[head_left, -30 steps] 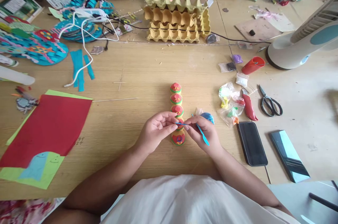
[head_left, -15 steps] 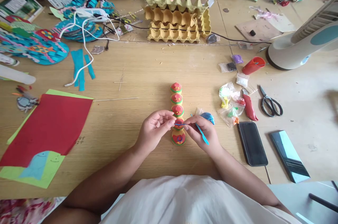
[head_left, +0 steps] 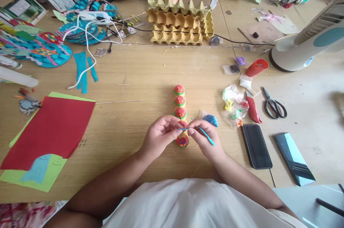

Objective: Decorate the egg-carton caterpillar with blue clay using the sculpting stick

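Note:
My left hand (head_left: 158, 136) and my right hand (head_left: 205, 140) meet over the near part of an egg-carton strip. Their fingertips pinch a thin dark blue clay strand (head_left: 184, 128) from both ends. A light blue plastic modelling tool (head_left: 209, 139) is also tucked in my right hand, slanting across the fingers. Below lies the strip of egg-carton cups (head_left: 179, 101), its bumps covered in red, with green rims and small yellow details. On the nearest cup (head_left: 182, 141) sits a curved dark blue piece. My hands partly hide the cup before it.
Right of my hands lie a bag of blue clay (head_left: 211, 120), bagged clay (head_left: 236, 113), a red-handled cutter (head_left: 254, 108), scissors (head_left: 275, 104) and two phones (head_left: 257, 147). Red paper (head_left: 53, 131) lies left. Egg cartons (head_left: 176, 36) stand at the back, a fan (head_left: 298, 50) at right.
Both hands have shifted slightly toward me and to the right, the strand still pinched between them. The modelling tool has moved a little with the right hand.

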Demonstrator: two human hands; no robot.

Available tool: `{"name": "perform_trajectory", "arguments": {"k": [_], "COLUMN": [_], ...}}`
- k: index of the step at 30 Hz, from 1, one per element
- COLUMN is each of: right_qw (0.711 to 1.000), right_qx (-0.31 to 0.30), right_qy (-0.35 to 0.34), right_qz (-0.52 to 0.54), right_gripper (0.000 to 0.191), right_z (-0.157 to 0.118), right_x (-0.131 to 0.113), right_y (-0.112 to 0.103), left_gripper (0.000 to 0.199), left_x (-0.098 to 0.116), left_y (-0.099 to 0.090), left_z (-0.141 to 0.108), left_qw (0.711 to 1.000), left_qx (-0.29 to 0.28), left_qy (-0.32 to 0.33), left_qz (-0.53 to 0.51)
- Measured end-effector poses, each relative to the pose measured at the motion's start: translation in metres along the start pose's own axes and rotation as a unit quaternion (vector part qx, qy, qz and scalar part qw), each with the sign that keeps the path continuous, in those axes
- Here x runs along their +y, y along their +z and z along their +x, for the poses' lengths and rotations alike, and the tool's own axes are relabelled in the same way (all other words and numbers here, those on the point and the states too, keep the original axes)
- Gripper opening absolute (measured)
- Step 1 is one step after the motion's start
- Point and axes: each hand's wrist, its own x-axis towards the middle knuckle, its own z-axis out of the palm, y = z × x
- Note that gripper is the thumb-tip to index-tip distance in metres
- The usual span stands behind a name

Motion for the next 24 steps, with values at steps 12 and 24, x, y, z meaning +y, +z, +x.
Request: {"name": "perform_trajectory", "arguments": {"k": [12, 24], "right_qw": [0.998, 0.997], "right_qx": [-0.039, -0.057], "right_qy": [-0.002, 0.015], "right_qz": [-0.041, -0.039], "right_gripper": [0.026, 0.028], "right_z": [0.0021, 0.0015], "right_x": [0.0003, 0.0012], "right_y": [0.0019, 0.0015], "left_gripper": [0.026, 0.024], "left_x": [0.0001, 0.0023], "left_y": [-0.0038, -0.0012], "left_z": [0.0002, 0.0009], "left_qw": [0.999, 0.999], "left_qx": [0.027, 0.042], "left_qy": [-0.014, -0.027], "left_qz": [-0.024, -0.014]}}
